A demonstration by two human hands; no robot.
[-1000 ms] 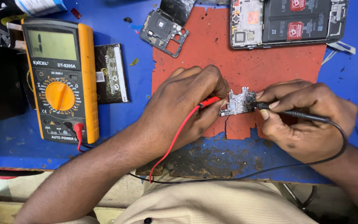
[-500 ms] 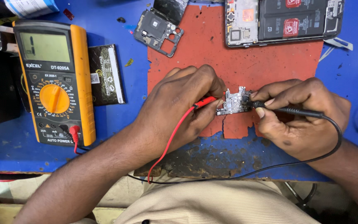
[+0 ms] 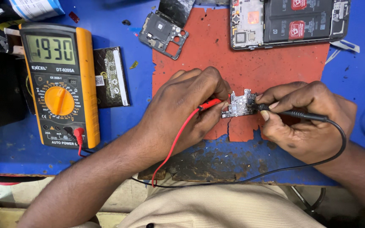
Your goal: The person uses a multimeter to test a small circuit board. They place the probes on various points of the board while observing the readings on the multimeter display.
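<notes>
Pinching a red probe (image 3: 210, 104), left hand (image 3: 182, 109) curled knuckles-up, right hand (image 3: 305, 118) closed on a black probe (image 3: 300, 114), small circuit board (image 3: 239, 104) between both sets of fingertips – over the red mat's (image 3: 216, 55) torn lower edge (bare mat beyond the knuckles), yellow multimeter (image 3: 60, 84) well left.

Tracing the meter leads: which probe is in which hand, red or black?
The left hand pinches the red probe; the right hand holds the black probe. Both tips meet the small circuit board.
</notes>
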